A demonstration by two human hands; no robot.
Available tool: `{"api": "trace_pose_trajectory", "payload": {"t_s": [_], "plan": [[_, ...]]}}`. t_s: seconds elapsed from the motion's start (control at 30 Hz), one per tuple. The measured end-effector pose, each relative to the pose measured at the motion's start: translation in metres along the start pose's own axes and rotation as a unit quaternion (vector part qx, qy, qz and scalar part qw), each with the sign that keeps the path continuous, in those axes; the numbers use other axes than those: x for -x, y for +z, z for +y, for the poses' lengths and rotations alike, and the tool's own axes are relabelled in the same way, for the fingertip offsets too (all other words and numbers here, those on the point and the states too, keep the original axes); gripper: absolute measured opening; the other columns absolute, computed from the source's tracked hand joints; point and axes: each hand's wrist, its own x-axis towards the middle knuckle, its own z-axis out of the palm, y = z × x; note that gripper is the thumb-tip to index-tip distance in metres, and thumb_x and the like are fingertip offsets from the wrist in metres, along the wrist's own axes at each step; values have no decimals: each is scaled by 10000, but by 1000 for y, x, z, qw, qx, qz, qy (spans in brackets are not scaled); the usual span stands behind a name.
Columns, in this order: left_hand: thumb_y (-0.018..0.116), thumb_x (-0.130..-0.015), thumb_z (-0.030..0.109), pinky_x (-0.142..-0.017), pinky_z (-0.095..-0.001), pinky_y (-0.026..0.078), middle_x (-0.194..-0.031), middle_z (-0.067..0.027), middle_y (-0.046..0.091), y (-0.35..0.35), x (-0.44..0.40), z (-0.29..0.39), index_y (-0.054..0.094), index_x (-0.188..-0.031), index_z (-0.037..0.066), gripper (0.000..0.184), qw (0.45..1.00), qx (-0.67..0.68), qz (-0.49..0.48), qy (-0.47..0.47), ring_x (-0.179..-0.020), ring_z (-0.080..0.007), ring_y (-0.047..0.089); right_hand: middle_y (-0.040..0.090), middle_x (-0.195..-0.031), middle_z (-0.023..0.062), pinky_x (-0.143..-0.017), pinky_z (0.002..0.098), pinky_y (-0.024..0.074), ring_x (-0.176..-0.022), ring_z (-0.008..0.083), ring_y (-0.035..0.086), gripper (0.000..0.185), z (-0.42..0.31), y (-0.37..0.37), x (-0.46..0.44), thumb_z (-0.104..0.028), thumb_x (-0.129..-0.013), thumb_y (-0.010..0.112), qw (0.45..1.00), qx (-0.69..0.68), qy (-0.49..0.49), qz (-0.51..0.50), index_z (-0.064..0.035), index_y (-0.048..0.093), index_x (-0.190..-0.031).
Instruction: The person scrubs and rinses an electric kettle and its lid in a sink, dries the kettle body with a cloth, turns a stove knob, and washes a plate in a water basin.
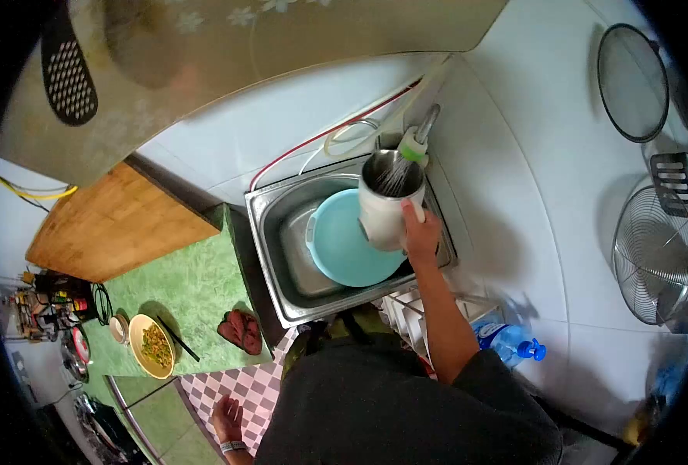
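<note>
My right hand (423,236) grips the handle of a white kettle (382,221) with a shiny steel inside. Its top is uncovered, and it is held up over the right part of the sink. From the faucet (415,146), which has a green and white sprayer head, streams of water run into the kettle. Below the kettle, a light blue plastic basin (336,240) sits in the steel sink (278,291), partly covered by the kettle. My left hand (227,421) hangs low at my side above the checked floor, open and holding nothing, with a band at its wrist.
Left of the sink, a green counter (196,287) carries a dark red cloth (241,332), a bowl of food (148,358) and chopsticks (179,339). A wooden board (119,225) leans behind. A blue bottle (506,342) stands right of my arm; strainers (650,252) hang on the wall.
</note>
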Motion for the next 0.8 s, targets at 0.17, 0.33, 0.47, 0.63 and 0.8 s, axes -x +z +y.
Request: {"api": "trace_pose_trajectory", "payload": {"t_s": [0.17,0.33,0.47,0.63,0.8], "plan": [[585,-922,319,-907,-378,509,-1042,-43,623,12,3,9,604,-1203,38,398,999,-25,47,6,-1047,-223,602,577,-666,-24,-548,287,388,-598,81,456,377,-6,-21,-5,-335,-886,705,990,-99,101,-1,4,636,-737],[604,-914,309,-912,-388,512,-1053,-56,617,17,5,11,599,-1212,35,405,998,-41,52,-1,-1025,-227,607,548,-624,-33,-529,279,366,-575,72,445,393,21,-9,-19,-331,-888,703,997,-14,72,-33,-10,594,-691],[597,-914,317,-868,-384,527,-1006,-39,625,16,16,10,610,-1189,40,390,998,-39,40,34,-1012,-225,611,520,-582,-8,-490,312,354,-519,105,427,451,-11,-18,-5,-353,-891,692,990,-111,79,-40,-10,559,-631],[584,-929,314,-902,-398,497,-966,-17,636,22,2,7,620,-1159,43,357,999,-17,51,9,-995,-216,618,511,-569,-19,-487,297,346,-507,90,418,454,3,2,-26,-347,-887,699,996,69,13,-55,-12,553,-618],[589,-928,305,-853,-386,511,-951,-15,644,8,14,-4,627,-1151,73,323,999,4,46,14,-981,-202,620,501,-545,22,-499,330,363,-513,112,438,461,14,-5,-22,-378,-880,688,998,11,34,-53,-4,575,-634]]}}
